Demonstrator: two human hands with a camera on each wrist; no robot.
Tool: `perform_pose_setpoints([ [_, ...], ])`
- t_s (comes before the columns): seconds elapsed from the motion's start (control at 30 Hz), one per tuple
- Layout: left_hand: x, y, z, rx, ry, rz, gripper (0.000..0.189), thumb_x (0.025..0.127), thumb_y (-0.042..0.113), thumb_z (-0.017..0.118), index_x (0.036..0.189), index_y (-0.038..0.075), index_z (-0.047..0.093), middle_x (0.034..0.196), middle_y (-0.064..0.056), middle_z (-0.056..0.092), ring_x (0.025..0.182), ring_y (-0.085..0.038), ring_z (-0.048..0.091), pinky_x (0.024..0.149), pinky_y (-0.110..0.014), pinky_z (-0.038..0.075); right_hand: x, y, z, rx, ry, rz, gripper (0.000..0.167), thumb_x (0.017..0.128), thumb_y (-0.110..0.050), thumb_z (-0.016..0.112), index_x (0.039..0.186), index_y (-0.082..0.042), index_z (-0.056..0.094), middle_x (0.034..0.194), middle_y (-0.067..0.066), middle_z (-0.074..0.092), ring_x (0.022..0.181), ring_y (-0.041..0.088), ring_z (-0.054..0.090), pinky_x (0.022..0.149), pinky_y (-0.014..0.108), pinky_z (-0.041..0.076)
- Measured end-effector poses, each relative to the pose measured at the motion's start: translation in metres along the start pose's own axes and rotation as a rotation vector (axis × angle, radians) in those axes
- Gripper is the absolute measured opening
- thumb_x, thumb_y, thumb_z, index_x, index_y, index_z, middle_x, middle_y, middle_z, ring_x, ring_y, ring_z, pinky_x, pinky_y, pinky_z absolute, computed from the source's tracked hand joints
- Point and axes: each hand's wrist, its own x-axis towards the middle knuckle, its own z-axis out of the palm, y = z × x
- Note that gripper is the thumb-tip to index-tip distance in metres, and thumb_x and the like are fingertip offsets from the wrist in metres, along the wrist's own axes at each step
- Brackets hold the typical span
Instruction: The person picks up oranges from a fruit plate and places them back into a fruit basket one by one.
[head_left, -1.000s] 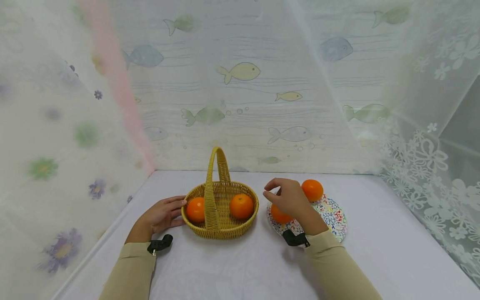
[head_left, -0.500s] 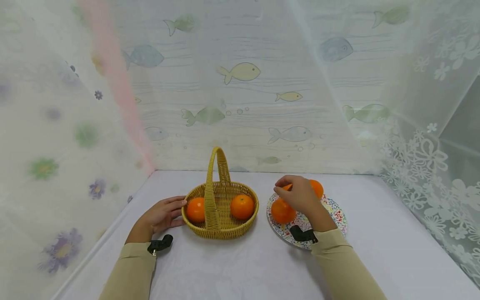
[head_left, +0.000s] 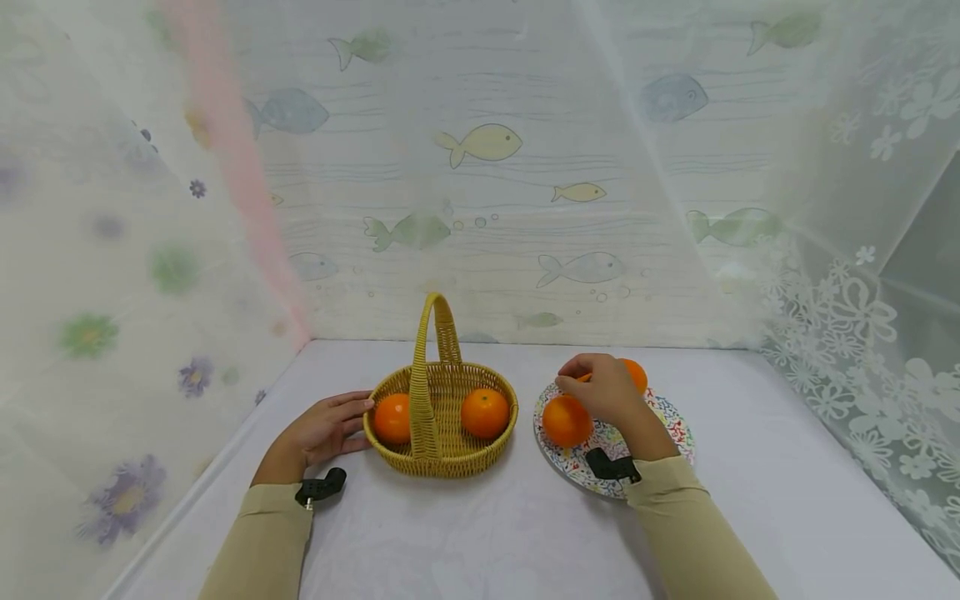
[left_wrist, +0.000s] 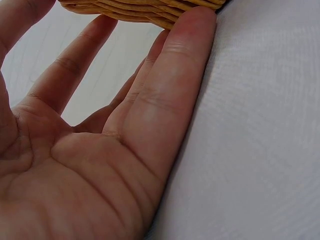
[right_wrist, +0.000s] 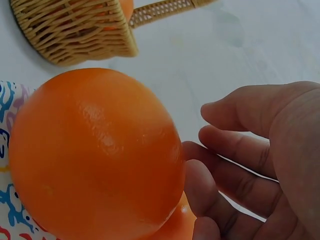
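My left hand [head_left: 327,429] rests its extended fingertips against the left side of a yellow wicker basket [head_left: 442,467]; the left wrist view shows fingers [left_wrist: 170,95] touching its woven wall [left_wrist: 145,10]. Two oranges lie in the basket, one at left [head_left: 391,418] and one at right [head_left: 484,413]. Over a patterned plate [head_left: 675,425], my right hand [head_left: 611,392] hovers with loosely bent fingers. Beneath it an orange [head_left: 585,377] is mostly hidden. A front orange [head_left: 567,421] looms large in the right wrist view, beside the fingers [right_wrist: 200,185]. Another orange [head_left: 636,377] sits behind the hand.
The basket's tall handle [head_left: 422,367] arches up over its middle. A white cloth covers the table [head_left: 465,542]. Behind stands a curtain with fish [head_left: 487,143], and a lacy curtain [head_left: 847,333] hangs at the right.
My right hand has moved right and slightly back across the plate, uncovering the front orange, then lowered slightly over the orange behind it. My left hand and the basket have stayed put.
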Motion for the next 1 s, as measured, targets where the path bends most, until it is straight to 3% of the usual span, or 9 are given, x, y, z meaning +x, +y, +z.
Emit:
perform_pose_setpoints([
  [0.37, 0.001, 0.000, -0.001, 0.005, 0.005, -0.005, 0.068, 0.098, 0.034, 0.073, 0.155, 0.009, 0.045, 0.130, 0.000, 0.069, 0.112, -0.019, 0.070, 0.097, -0.048, 0.060, 0.004, 0.011, -0.001, 0.010, 0.001, 0.040, 0.024, 0.097, -0.038, 0.070, 0.112, -0.019, 0.075, 0.116, 0.003, 0.072, 0.108, 0.026, 0.065, 0.095, 0.044, 0.060],
  [1.0, 0.001, -0.001, -0.001, 0.004, 0.005, -0.002, 0.067, 0.098, 0.034, 0.073, 0.154, 0.009, 0.046, 0.129, 0.000, 0.070, 0.112, -0.019, 0.071, 0.096, -0.048, 0.060, 0.001, 0.014, -0.003, -0.045, -0.080, 0.011, 0.026, 0.098, -0.037, 0.070, 0.110, -0.015, 0.076, 0.115, 0.006, 0.073, 0.107, 0.026, 0.064, 0.097, 0.047, 0.058],
])
